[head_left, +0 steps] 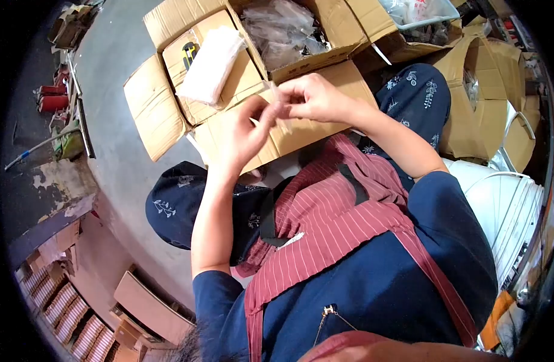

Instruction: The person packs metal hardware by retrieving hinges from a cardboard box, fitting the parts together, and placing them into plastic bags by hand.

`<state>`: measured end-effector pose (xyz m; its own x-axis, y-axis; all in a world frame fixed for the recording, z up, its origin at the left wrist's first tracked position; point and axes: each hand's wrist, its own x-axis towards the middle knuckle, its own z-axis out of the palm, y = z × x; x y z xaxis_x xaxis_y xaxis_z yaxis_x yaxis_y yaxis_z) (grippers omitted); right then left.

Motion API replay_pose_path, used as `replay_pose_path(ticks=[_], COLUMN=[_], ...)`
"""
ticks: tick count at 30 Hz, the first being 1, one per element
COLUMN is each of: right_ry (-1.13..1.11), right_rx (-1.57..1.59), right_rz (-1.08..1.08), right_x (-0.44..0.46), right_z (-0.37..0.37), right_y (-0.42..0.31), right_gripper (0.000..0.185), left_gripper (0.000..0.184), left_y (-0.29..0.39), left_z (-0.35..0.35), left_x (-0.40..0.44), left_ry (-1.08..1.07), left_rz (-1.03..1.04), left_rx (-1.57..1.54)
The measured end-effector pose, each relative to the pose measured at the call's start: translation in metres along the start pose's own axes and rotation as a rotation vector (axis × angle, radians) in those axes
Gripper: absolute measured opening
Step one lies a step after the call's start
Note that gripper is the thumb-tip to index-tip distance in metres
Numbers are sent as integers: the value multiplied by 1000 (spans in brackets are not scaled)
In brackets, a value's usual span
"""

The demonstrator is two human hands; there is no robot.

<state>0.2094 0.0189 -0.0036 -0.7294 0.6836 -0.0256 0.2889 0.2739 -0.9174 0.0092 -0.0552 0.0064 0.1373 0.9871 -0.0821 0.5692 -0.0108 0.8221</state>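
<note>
My left hand [243,136] and my right hand [319,98] meet above the front flap of an open cardboard box. Fingers and thumbs on both are pinched together on a small clear plastic bag [271,90], thin and partly hidden by the fingers. Whether something lies inside the bag I cannot tell. Just beyond my left hand, a stack of white translucent plastic bags [212,66] rests on a closed carton [237,60]. A small yellow-and-black tool [190,55] lies beside that stack.
An open cardboard box [349,30] full of clear plastic bags [283,27] stands behind my right hand. A light-blue basket [436,19] is at the upper right. More cartons [479,117] and a white bucket [500,205] stand at my right. Red spools [52,99] lie far left.
</note>
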Motion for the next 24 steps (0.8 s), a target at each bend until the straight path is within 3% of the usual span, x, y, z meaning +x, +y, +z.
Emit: replay_pose_path(ticks=[2, 5, 9, 10, 14, 15, 17, 18, 22, 24], right_ry=[-74, -163, -112, -84, 350, 394, 479, 456, 288, 275], right_rx=[192, 296, 527, 482, -373, -477, -686, -713, -800, -616], right_rz=[-66, 218, 285, 303, -290, -311, -354, -387, -581, -398], right_x=[-3, -5, -2, -1, -1, 0, 2, 2, 4, 1], right_z=[6, -9, -5, -1, 8, 4, -2, -2, 20, 26], right_y=[-8, -23, -20, -16, -10, -9, -7, -10, -13, -8], right_gripper=[16, 14, 18, 17, 15, 15, 16, 17, 38, 27], left_gripper=[34, 35, 31, 26, 22, 19, 17, 17, 22, 26], left_y=[4, 17, 8, 9, 14, 6, -1, -4, 7, 7], left_z=[8, 1, 4, 4, 8, 5, -1, 0, 18, 24], left_x=[-3, -3, -3, -4, -5, -1, 1, 2, -5, -7], left_ry=[-121, -101, -54, -31, 150, 238, 318, 315, 263, 233], left_rz=[-16, -48, 11, -31, 4, 85, 93, 87, 385, 284], left_rx=[-207, -242, -436, -391, -179, 152, 495, 538, 519, 446])
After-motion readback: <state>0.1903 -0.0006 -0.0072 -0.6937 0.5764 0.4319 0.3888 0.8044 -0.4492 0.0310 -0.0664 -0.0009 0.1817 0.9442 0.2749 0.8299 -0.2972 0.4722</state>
